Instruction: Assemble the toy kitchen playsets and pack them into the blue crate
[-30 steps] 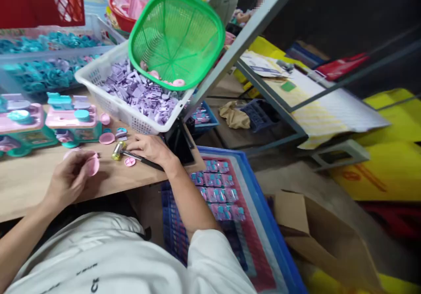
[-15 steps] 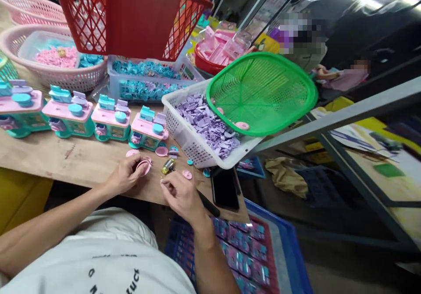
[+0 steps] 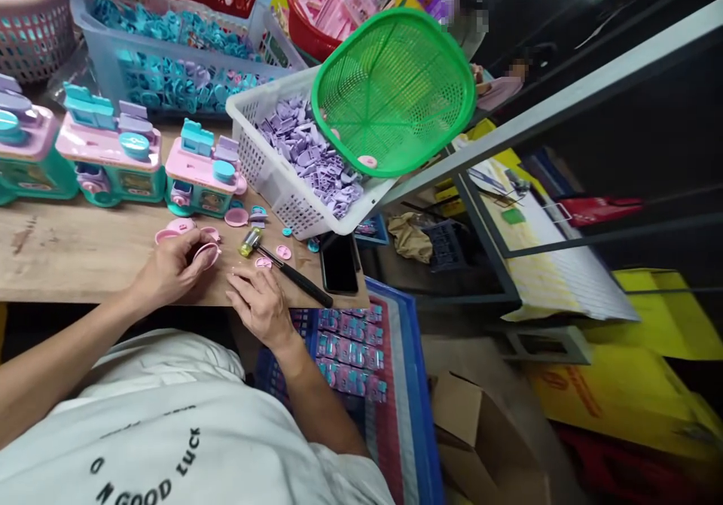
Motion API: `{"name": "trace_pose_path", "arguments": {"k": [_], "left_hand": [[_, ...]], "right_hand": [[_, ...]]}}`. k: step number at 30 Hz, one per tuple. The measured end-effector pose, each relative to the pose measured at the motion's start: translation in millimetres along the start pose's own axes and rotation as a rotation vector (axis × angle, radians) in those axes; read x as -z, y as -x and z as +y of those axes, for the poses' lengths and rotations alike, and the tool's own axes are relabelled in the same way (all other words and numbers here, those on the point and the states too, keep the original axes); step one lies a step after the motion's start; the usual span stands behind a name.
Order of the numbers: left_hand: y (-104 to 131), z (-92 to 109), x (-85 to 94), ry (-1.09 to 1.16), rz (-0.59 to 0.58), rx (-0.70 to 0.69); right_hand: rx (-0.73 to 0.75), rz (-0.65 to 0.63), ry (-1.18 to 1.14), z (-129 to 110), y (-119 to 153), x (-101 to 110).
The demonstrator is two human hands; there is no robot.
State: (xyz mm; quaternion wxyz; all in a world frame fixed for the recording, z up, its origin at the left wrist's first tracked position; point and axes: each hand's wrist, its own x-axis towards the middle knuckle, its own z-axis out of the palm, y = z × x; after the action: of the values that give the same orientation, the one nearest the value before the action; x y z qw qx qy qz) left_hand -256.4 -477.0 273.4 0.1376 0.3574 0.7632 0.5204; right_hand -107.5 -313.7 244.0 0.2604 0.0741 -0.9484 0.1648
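Head view: hands apart. Left hand (image 3: 169, 268) pinches a pink piece (image 3: 208, 254) above the table (image 3: 73, 264). Right hand (image 3: 260, 303), fingers bent, near the hammer (image 3: 294, 273); cannot tell whether it grips anything.

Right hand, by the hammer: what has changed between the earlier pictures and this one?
The right hand, which lay over the handle of the hammer, has come off it, toward the left hand and the near edge of the table. Whether it pinches something small is unclear. The hammer lies as before beside the phone; the left hand still holds a pink piece.
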Motion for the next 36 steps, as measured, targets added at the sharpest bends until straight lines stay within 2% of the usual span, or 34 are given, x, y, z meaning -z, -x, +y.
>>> {"name": "trace_pose_path", "arguments": {"k": [3,7,10,13,17,19,22,25,31,36], "left_hand": [[-2,0,0.2,0.017,0.011,-0.006],[-3,-3,0.5,0.061,0.031,-0.012],[-2,-7,-1.5,0.107,0.046,0.006],[0,-10,-5.3,0.164,0.021,0.035],[1,-8,-8.4,0.219,0.003,0.026],[0,-6,-7.8,0.207,0.003,0.015],[-1,-5,-6.2,0.228,0.024,0.039],[-1,-6,-6.6,0.289,0.034,0.076],[0,-8,-9.9,0.302,0.019,0.078],[1,-6,-10.1,0.179,0.054,0.047]], "right_hand": [[0.061,0.014,-0.040,4,10,3],[0.183,0.046,-0.110,11,20,17],[0.179,0.063,-0.165,11,25,27],[-0.001,0.187,-0.263,2,20,22],[-0.417,0.496,-0.465,-15,-9,-13],[-0.520,0.558,-0.616,-21,-27,-30],[-0.559,0.553,-0.792,-25,-45,-44],[-0.577,0.560,-0.855,-26,-49,-45],[-0.606,0.539,-0.805,-27,-46,-45],[-0.581,0.530,-0.712,-28,-46,-47]]}}
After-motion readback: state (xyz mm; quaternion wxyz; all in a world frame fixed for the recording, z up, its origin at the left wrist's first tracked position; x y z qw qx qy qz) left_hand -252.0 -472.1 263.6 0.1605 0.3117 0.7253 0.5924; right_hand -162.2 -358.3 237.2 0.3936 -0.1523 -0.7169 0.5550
